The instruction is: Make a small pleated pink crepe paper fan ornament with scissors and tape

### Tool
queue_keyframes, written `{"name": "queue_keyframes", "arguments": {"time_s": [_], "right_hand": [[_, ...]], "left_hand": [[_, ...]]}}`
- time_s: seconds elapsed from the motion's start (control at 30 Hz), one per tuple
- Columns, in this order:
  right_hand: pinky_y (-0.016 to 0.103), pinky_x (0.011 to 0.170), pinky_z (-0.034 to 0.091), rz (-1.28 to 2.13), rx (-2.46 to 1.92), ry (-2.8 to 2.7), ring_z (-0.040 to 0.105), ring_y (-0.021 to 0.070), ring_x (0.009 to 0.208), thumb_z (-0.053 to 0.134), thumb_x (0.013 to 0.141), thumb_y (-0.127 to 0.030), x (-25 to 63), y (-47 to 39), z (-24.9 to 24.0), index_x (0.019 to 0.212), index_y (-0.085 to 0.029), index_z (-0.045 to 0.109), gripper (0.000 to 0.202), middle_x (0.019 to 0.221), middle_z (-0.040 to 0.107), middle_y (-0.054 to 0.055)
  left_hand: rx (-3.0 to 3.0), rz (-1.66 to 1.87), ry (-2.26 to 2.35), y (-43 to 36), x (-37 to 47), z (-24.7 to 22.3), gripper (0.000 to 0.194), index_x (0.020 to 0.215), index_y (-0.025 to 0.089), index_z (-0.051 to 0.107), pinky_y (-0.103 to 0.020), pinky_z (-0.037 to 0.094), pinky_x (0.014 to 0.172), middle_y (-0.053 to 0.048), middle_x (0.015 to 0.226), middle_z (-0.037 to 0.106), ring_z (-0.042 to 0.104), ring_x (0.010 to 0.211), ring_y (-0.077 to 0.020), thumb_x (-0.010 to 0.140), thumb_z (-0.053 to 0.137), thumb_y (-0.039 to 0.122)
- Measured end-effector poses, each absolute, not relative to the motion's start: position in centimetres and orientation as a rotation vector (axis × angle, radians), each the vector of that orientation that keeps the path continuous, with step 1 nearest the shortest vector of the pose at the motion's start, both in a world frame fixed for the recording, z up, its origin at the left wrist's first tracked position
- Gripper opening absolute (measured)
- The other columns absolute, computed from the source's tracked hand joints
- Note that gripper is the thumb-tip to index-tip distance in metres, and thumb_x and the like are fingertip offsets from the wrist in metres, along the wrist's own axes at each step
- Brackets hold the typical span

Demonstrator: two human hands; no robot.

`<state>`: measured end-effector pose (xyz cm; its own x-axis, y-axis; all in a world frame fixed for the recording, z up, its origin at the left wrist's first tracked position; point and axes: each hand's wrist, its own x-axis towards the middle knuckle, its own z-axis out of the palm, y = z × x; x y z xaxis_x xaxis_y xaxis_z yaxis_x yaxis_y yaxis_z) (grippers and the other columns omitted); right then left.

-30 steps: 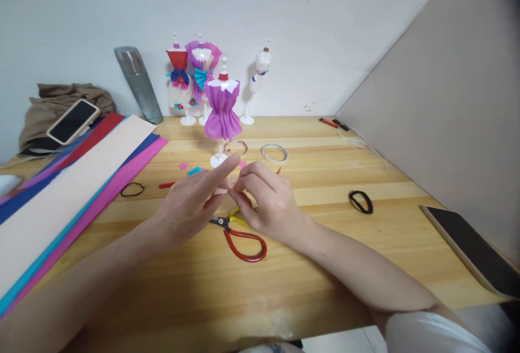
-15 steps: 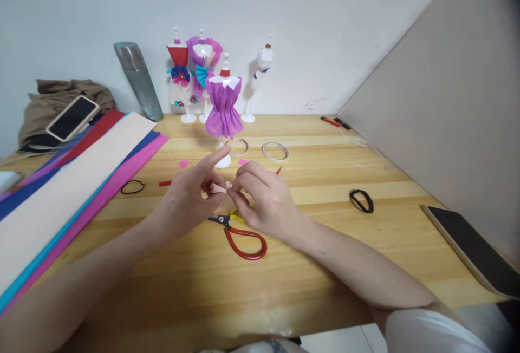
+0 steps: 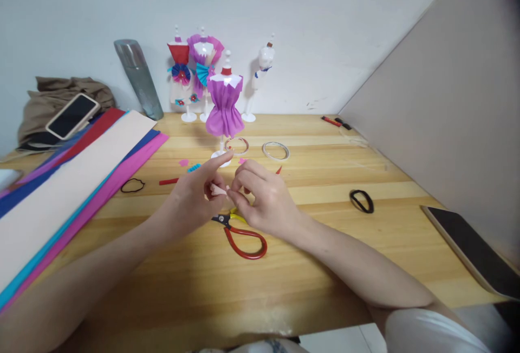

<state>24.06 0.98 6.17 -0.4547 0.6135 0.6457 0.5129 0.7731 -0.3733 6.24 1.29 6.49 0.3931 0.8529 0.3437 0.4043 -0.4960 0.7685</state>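
Between my two hands is a small piece of pale pink crepe paper (image 3: 218,190), gathered into a narrow twist. My left hand (image 3: 190,196) holds its fanned end, thumb raised and the other fingers curled round it. At the paper's right end, the thumb and fingertips of my right hand (image 3: 264,195) pinch it. Below the hands lie scissors (image 3: 246,243) with red and yellow handles, partly covered by them. A dress form in a purple pleated dress (image 3: 225,105) stands just beyond. A small blue folded piece (image 3: 194,168) lies behind my left hand.
Long crepe paper strips (image 3: 93,171) cover the table's left side, near a phone (image 3: 73,116) and a leaning bottle (image 3: 140,79). Further dress forms (image 3: 181,79) stand by the wall. Tape rolls (image 3: 276,151), a black hair tie (image 3: 361,201) and a tablet-like device (image 3: 467,244) lie to the right.
My left hand has shifted slightly, and the blue folded piece behind it now shows. Both hands still hold the pink paper.
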Motion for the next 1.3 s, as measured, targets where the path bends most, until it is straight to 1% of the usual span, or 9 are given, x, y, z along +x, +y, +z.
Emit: {"name": "queue_keyframes", "arguments": {"time_s": [0.13, 0.2, 0.4, 0.57, 0.73, 0.87, 1.1, 1.2, 1.3], "right_hand": [[0.027, 0.06, 0.044, 0.161, -0.826, -2.145, 0.05, 0.014, 0.068, 0.05, 0.086, -0.009, 24.08, 1.02, 6.21, 0.072, -0.016, 0.05, 0.016, 0.076, 0.051, 0.005], [0.027, 0.06, 0.044, 0.164, -0.816, -2.142, 0.05, 0.0139, 0.068, 0.049, 0.086, -0.009, 24.07, 1.03, 6.21, 0.072, -0.016, 0.051, 0.016, 0.075, 0.051, 0.004], [0.027, 0.06, 0.043, 0.2, -0.815, -2.15, 0.051, 0.0137, 0.069, 0.048, 0.086, -0.009, 24.13, 0.93, 6.19, 0.073, -0.018, 0.05, 0.016, 0.076, 0.051, 0.004], [0.027, 0.06, 0.042, 0.241, -0.819, -2.154, 0.049, 0.0137, 0.069, 0.049, 0.084, -0.007, 24.14, 1.05, 6.12, 0.073, -0.018, 0.049, 0.015, 0.076, 0.051, 0.003], [0.027, 0.059, 0.04, 0.273, -0.816, -2.136, 0.047, 0.0133, 0.067, 0.05, 0.082, -0.006, 24.15, 1.14, 6.15, 0.073, -0.018, 0.048, 0.015, 0.074, 0.048, 0.002], [0.027, 0.059, 0.04, 0.283, -0.818, -2.141, 0.047, 0.0132, 0.068, 0.049, 0.082, -0.006, 24.19, 1.05, 6.31, 0.074, -0.019, 0.047, 0.015, 0.075, 0.049, 0.002], [0.026, 0.058, 0.038, 0.318, -0.812, -2.131, 0.047, 0.0124, 0.067, 0.05, 0.08, -0.005, 24.19, 1.03, 6.36, 0.073, -0.018, 0.048, 0.015, 0.075, 0.049, 0.002], [0.025, 0.058, 0.037, 0.409, -0.833, -2.104, 0.047, 0.0118, 0.066, 0.052, 0.077, -0.004, 24.13, 1.09, 6.43, 0.07, -0.018, 0.048, 0.016, 0.073, 0.05, 0.001], [0.024, 0.056, 0.035, 0.538, -0.906, -2.051, 0.045, 0.0094, 0.061, 0.056, 0.073, -0.004, 24.05, 1.26, 6.47, 0.067, -0.017, 0.05, 0.016, 0.069, 0.05, -0.002]], "left_hand": [[1.987, 0.966, 1.037, 1.31, 6.28, 6.65, 0.057, 0.133, 0.013, 0.049, -0.022, 0.047, 0.059, 0.004, 0.072, 0.056, 0.055, 0.062, -0.0099, 0.077, 0.055, 0.015], [1.981, 0.958, 1.007, 1.31, 6.29, 6.75, 0.056, 0.133, 0.012, 0.048, -0.023, 0.047, 0.06, 0.003, 0.072, 0.055, 0.055, 0.063, -0.0101, 0.077, 0.054, 0.015], [1.987, 0.949, 0.969, 1.36, 6.29, 6.71, 0.057, 0.133, 0.015, 0.05, -0.022, 0.047, 0.06, 0.004, 0.07, 0.054, 0.054, 0.062, -0.0098, 0.076, 0.054, 0.012], [2.023, 0.957, 0.997, 1.29, 6.41, 6.43, 0.053, 0.131, 0.013, 0.052, -0.022, 0.046, 0.061, 0.003, 0.072, 0.056, 0.054, 0.063, -0.0096, 0.077, 0.051, 0.013], [2.074, 0.969, 1.014, 1.22, 6.38, 6.31, 0.051, 0.128, 0.016, 0.054, -0.022, 0.047, 0.06, 0.003, 0.072, 0.058, 0.055, 0.062, -0.0096, 0.077, 0.053, 0.015], [2.097, 0.974, 1.007, 1.11, 6.36, 6.42, 0.051, 0.128, 0.014, 0.054, -0.023, 0.048, 0.061, 0.002, 0.074, 0.059, 0.056, 0.063, -0.0104, 0.077, 0.052, 0.013], [2.078, 0.989, 1.007, 1.14, 6.44, 6.16, 0.051, 0.128, 0.013, 0.054, -0.023, 0.048, 0.06, 0.001, 0.074, 0.058, 0.056, 0.063, -0.0104, 0.078, 0.054, 0.016], [2.114, 1.005, 0.999, 1.22, 6.45, 5.92, 0.05, 0.126, 0.014, 0.055, -0.022, 0.047, 0.06, 0.002, 0.074, 0.059, 0.056, 0.063, -0.0099, 0.076, 0.054, 0.012], [2.198, 1.023, 1.004, 1.16, 6.49, 5.88, 0.054, 0.126, 0.017, 0.055, -0.021, 0.046, 0.059, 0.002, 0.073, 0.06, 0.056, 0.063, -0.0091, 0.074, 0.051, 0.005]]}}
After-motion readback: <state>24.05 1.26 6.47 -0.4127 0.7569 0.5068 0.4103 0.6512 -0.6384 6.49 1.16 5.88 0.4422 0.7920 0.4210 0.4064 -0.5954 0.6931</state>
